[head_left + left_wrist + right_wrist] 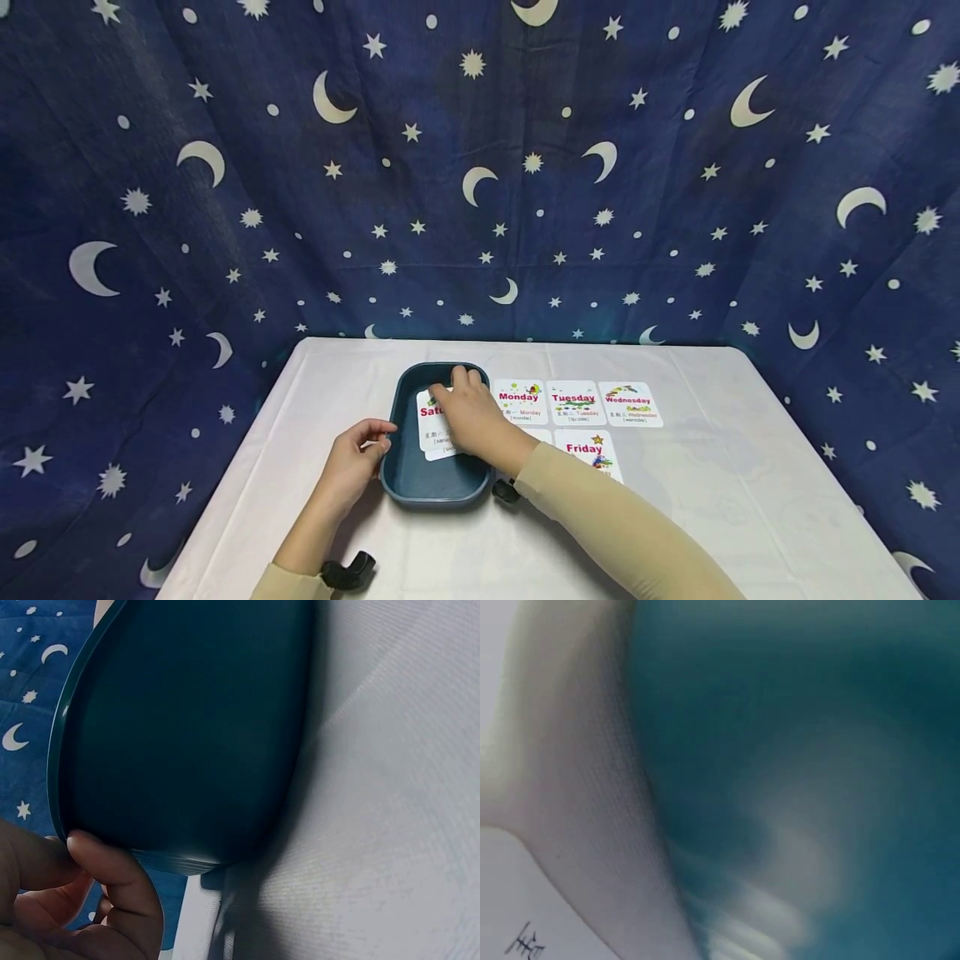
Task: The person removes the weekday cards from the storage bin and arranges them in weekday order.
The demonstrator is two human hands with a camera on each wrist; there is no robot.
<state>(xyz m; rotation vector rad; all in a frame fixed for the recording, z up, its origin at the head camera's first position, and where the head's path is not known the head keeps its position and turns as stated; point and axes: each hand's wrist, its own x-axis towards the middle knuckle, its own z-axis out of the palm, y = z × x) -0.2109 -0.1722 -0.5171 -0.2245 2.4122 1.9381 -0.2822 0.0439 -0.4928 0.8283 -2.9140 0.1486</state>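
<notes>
My left hand (356, 460) pinches the left rim of a dark blue-green rectangular tray (420, 493) between thumb and fingers. Close up in the left wrist view, the fingertips hold the tray's rim (54, 772). Inside the tray lies a white card reading "Satu..." (432, 425), with a second card (439, 454) showing beneath its lower edge. My right hand (476, 417) reaches into the tray over the Saturday card's upper right, fingers bent downward. It covers part of the printing, and whether it grips the card is hidden. The right wrist view shows mostly blurred tray (870, 712).
Right of the tray lie cards reading Monday (519, 398), Tuesday (576, 400) and Wednesday (628, 402). Below them are a Friday card (585, 450) and another card (538, 434) mostly covered by the right arm. A white cloth (712, 500) covers the table; a starry curtain (480, 217) hangs behind.
</notes>
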